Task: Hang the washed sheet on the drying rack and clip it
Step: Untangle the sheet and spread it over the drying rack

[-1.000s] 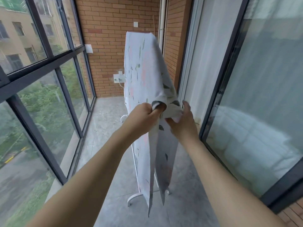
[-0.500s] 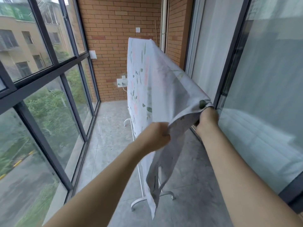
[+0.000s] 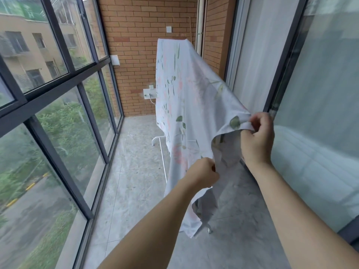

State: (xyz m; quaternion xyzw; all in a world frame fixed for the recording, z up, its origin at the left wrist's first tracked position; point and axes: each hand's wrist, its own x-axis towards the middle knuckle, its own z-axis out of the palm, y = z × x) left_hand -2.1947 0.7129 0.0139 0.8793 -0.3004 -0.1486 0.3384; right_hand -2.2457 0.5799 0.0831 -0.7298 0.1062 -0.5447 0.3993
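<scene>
At the drying rack's (image 3: 162, 152) near end, left hand (image 3: 204, 174) and right hand (image 3: 257, 138) pinch the sheet's (image 3: 186, 90) hem; limp, probably damp-heavy cloth, best held by its edges.

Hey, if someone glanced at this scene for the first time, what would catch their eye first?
Most striking is the pale floral-printed sheet draped over the white metal drying rack in the middle of the balcony, hanging toward the grey tiled floor. The right hand pinches the sheet's edge out toward the sliding glass door, while the left hand, lower, grips another part of the edge. The orange brick wall stands behind.
</scene>
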